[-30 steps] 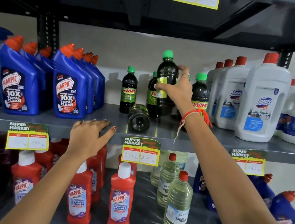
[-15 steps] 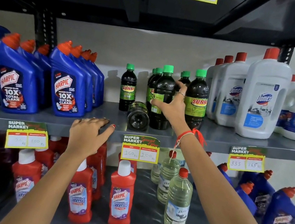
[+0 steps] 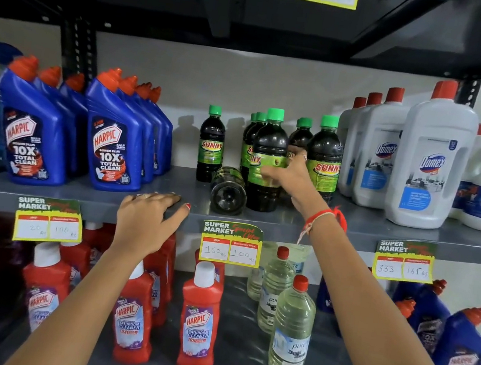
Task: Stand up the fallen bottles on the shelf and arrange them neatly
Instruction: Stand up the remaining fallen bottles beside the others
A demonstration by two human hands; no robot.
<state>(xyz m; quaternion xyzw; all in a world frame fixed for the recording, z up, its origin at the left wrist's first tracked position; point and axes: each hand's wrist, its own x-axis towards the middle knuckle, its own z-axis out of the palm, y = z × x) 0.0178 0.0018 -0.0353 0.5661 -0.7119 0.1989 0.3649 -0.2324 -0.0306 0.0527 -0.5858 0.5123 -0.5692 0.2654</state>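
The left hand [image 3: 147, 221] is lying flat with fingers spread on the front edge of the shelf [image 3: 359, 227]. Just to its right, one fallen bottle [image 3: 228, 191] is lying with its base facing outward. Beside it, the right hand [image 3: 289, 175] is loosely cupping the upright front bottle [image 3: 268, 161], thumb across the label.

SUNNY: dark bottle [image 3: 211, 144] | HARPIC: blue bottle [image 3: 32, 128] | Domex: white bottle [image 3: 431, 166] | "160/100 Rs": price tag [image 3: 230, 244]
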